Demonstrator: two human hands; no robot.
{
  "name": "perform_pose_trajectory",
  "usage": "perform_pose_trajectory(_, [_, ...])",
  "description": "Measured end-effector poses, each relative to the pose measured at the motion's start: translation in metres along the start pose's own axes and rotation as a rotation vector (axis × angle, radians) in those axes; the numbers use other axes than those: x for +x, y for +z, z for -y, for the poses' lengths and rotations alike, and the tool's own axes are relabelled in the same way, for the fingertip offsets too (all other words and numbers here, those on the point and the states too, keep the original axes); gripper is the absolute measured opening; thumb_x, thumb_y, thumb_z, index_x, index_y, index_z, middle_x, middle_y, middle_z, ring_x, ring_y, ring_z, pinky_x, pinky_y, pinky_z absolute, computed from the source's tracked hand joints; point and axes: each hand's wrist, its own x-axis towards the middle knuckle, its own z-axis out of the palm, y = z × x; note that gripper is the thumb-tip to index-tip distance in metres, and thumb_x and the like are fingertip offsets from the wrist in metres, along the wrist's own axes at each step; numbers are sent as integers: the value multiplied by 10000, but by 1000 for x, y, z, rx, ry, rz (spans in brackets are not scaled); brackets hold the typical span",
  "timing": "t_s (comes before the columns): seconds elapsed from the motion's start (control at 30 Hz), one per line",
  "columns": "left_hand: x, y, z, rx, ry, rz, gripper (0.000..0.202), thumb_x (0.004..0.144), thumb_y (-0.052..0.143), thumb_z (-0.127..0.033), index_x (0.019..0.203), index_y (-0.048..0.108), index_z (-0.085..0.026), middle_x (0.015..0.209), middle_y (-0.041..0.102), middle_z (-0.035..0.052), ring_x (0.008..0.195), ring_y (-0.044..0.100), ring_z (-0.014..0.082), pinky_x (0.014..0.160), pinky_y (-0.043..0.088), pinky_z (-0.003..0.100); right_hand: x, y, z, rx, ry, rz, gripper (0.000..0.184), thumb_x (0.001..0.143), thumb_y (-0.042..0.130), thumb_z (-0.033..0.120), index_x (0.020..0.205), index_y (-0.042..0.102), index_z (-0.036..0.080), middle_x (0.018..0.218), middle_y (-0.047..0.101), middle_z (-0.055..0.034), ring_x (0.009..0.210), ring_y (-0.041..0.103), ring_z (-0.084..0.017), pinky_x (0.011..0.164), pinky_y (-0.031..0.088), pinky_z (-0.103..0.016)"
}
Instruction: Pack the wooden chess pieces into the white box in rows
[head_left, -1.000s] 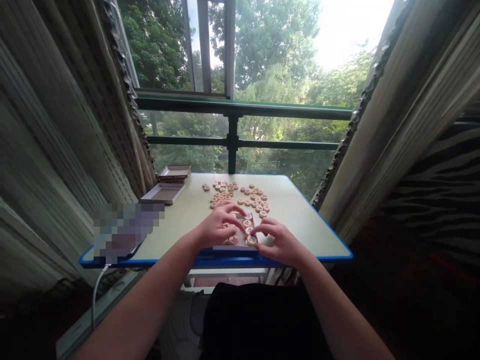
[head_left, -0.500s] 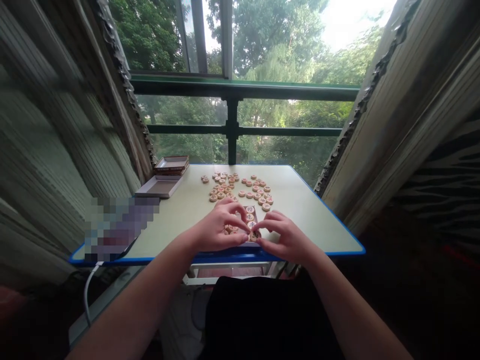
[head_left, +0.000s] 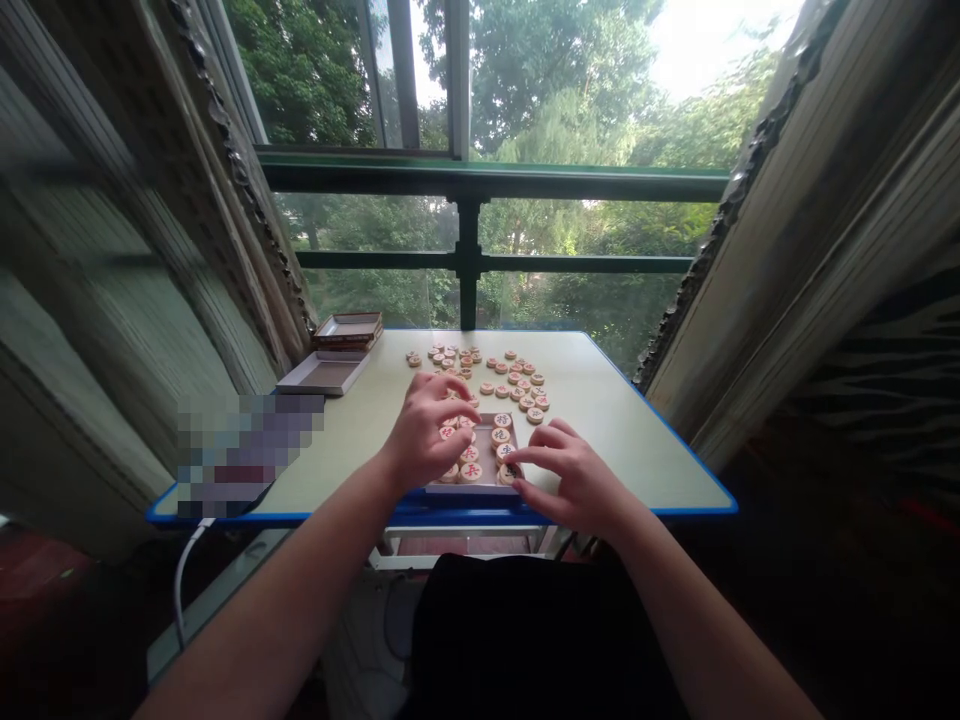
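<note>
A shallow box (head_left: 487, 478) lies at the table's near edge, with round xiangqi pieces in columns along its left and right sides. Red-marked pieces (head_left: 470, 472) line the left; dark-marked pieces (head_left: 502, 436) line the right, and bare floor shows between. My left hand (head_left: 429, 432) hovers over the box's left part, fingers apart and holding nothing visible, hiding some pieces. At the near right corner, my right hand (head_left: 571, 475) has its index finger and thumb spread beside a dark-marked xiangqi piece (head_left: 508, 474), fingertips at its edge.
Loose xiangqi pieces (head_left: 519, 380) are scattered beyond the box. An open lid or tray (head_left: 324, 373) and stacked boxes (head_left: 348, 326) stand at the table's back left. A blurred flat device (head_left: 251, 455) with a white cable (head_left: 180, 575) lies at left. Curtains (head_left: 780, 230) flank the window.
My left hand has moved left and away from the near right xiangqi piece, uncovering the box's middle and red pieces. My right hand stays by that piece. The view has shifted slightly.
</note>
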Motion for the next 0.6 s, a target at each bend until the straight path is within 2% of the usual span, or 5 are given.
perform_pose_trajectory(0.17, [2, 2, 8, 143, -124, -250, 214, 734, 477, -185, 777, 685, -213, 988, 583, 42, 1022, 462, 240, 944, 352, 414, -1, -1, 2, 1, 1, -20, 200, 779, 598, 288, 945, 700, 243, 794, 547, -58, 783, 485, -188, 739, 452, -345])
perform_pose_trajectory(0.33, [4, 4, 12, 177, -105, -322, 181, 750, 466, -176, 754, 647, -183, 880, 608, 53, 930, 496, 228, 905, 377, 391, -1, -2, 2, -6, 1, -32, 177, 775, 600, 278, 915, 698, 234, 775, 538, -60, 795, 481, -198, 741, 449, -351])
perform_pose_trajectory(0.43, [4, 6, 11, 177, -139, -240, 196, 751, 474, -183, 735, 669, -196, 902, 622, 48, 954, 485, 232, 916, 355, 403, -2, -2, 2, -9, 2, -50, 184, 776, 591, 262, 930, 687, 229, 768, 535, -60, 797, 480, -203, 741, 446, -355])
perform_pose_trajectory(0.53, [5, 8, 8, 157, -167, -48, 237, 757, 483, -212, 779, 717, -239, 1021, 626, 24, 1038, 449, 246, 936, 305, 434, -2, -2, 1, -6, 12, -46, 188, 777, 585, 234, 938, 683, 233, 780, 536, -59, 812, 483, -204, 754, 440, -354])
perform_pose_trajectory(0.6, [6, 9, 7, 138, -173, 37, 257, 759, 483, -226, 811, 731, -266, 1089, 615, 11, 1088, 423, 257, 939, 283, 447, -2, -3, 2, -4, 11, -29, 195, 773, 594, 234, 946, 685, 244, 783, 533, -56, 814, 483, -204, 754, 440, -354])
